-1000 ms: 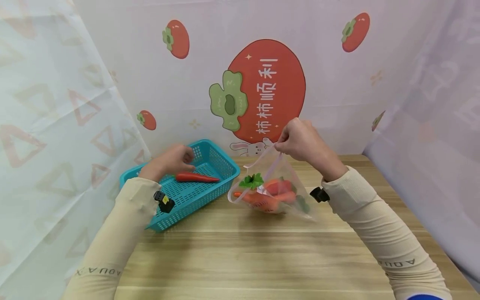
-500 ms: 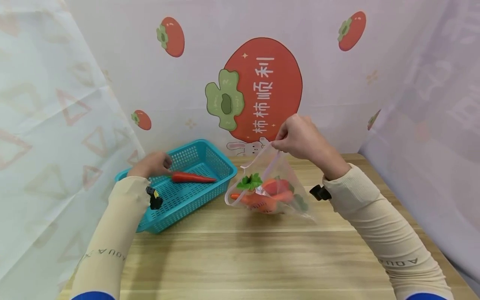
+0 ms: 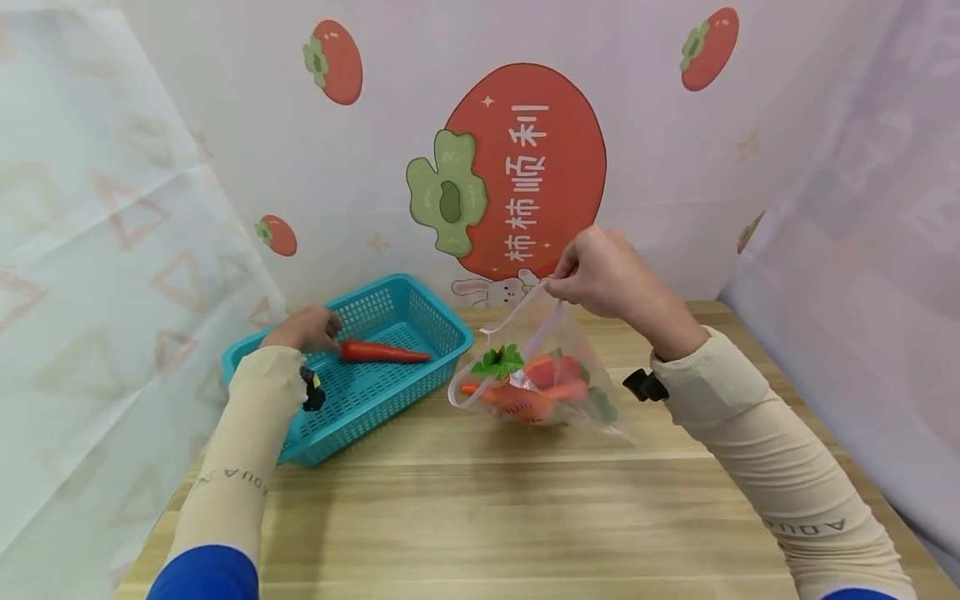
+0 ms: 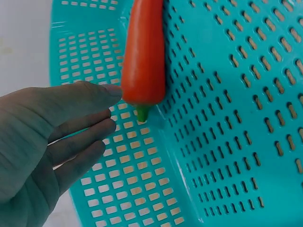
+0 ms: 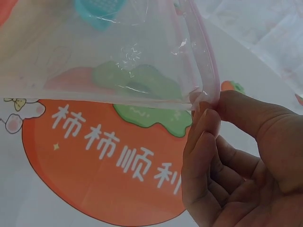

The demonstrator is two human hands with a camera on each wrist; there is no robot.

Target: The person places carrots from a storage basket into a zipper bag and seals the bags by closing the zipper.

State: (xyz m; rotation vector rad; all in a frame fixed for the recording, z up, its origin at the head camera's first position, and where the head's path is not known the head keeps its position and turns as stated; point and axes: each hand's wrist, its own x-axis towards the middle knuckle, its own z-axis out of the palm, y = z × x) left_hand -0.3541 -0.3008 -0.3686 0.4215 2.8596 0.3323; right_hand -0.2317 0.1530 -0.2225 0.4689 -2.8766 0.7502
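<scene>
A long red chili pepper [image 3: 384, 352] with a short green stem lies in the turquoise basket [image 3: 375, 408]. Reaching in from the left, my left hand [image 3: 303, 327] is at its stem end. In the left wrist view the thumb tip [image 4: 112, 91] is right at the pepper's side, and the other visible fingers are loosely bent beside it, not around it. My right hand [image 3: 600, 271] pinches the top corner of a clear plastic bag [image 3: 581, 350] with a pink zip edge, between thumb and forefinger. Inside are orange and red vegetables [image 3: 525, 404] and a green leafy top [image 3: 498, 361].
The basket stands at the back left of the wooden table [image 3: 480, 517], close to the left sheet wall. Behind the bag rises a printed back wall [image 3: 660, 167]. Another sheet wall [image 3: 847, 250] runs along the right side.
My left hand has moved left across the basket to the pepper's stem end. The right hand keeps holding the bag in nearly the same place, and the head view has shifted slightly.
</scene>
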